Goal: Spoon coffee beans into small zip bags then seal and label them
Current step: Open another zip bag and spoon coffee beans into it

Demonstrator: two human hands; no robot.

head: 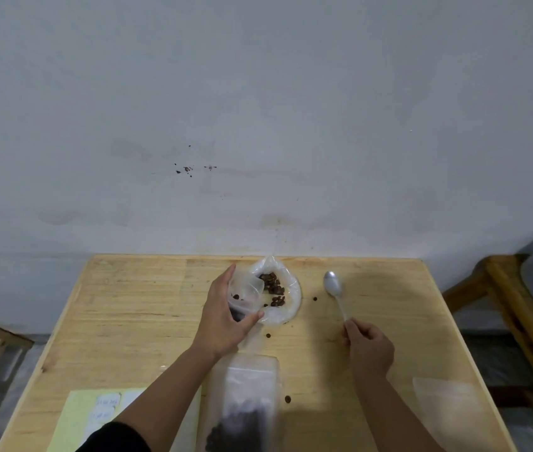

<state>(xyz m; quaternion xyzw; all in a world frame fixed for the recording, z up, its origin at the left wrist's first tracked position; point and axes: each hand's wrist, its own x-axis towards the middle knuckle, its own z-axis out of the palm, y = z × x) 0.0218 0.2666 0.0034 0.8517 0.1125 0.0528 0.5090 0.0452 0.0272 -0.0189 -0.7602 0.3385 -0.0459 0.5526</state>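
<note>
Left hand: fingers and thumb curled around a small clear zip bag, mouth held open; a few coffee beans visible inside it. Bag is lifted at the near-left edge of the bean supply.

Bean supply: a clear plastic bag lying open on the counter, just beyond and to the right of the left hand, with a loose pile of coffee beans in it.

Right hand: closed in a pinch on the handle end of a metal spoon. Spoon bowl points away from the hand, empty, low over or on the counter (cannot tell which), well right of the bean supply.

Stray beans on the counter between the two hands.

Between the forearms, nearer the person: a filled zip bag, beans at its near end, blurred. Below the left forearm: a pale yellow label sheet. Right of the right forearm: an empty flat bag.
</note>
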